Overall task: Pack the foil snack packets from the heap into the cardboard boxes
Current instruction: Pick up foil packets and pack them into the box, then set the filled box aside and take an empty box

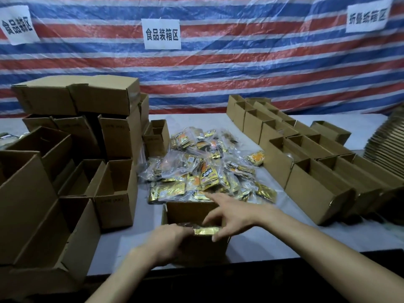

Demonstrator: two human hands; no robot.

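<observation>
The gold packet (206,231) lies flat at the near rim of the open box (185,213); its long axis goes from left to right, across the person's view; its left end is under the fingertips of the left hand, and its right end points toward the right hand. The left hand (168,239) rests on the near wall of the box, with the fingers curled down onto the left end of the packet and gripping it. The right hand (231,213) is wide open over the right part of the box, fingers spread, the index finger pointing away toward the heap (203,165); this hand is blurred, and I cannot tell if its thumb touches the packet. The box stands with its mouth upward, close to the near edge of the table (262,241); the heap of packets touches its far wall and stretches away along the middle of the table. A strip of table surface shows on each side of the box; the left strip is narrow and is closed by the boxes on the left (115,197), some of them stacked; the right strip is wider and ends at the rows of open boxes (317,189). One single packet (256,158) lies apart, between the heap and the right rows. Flat cardboard (387,141) is piled at the far right; a striped tarpaulin (218,73) hangs behind.
</observation>
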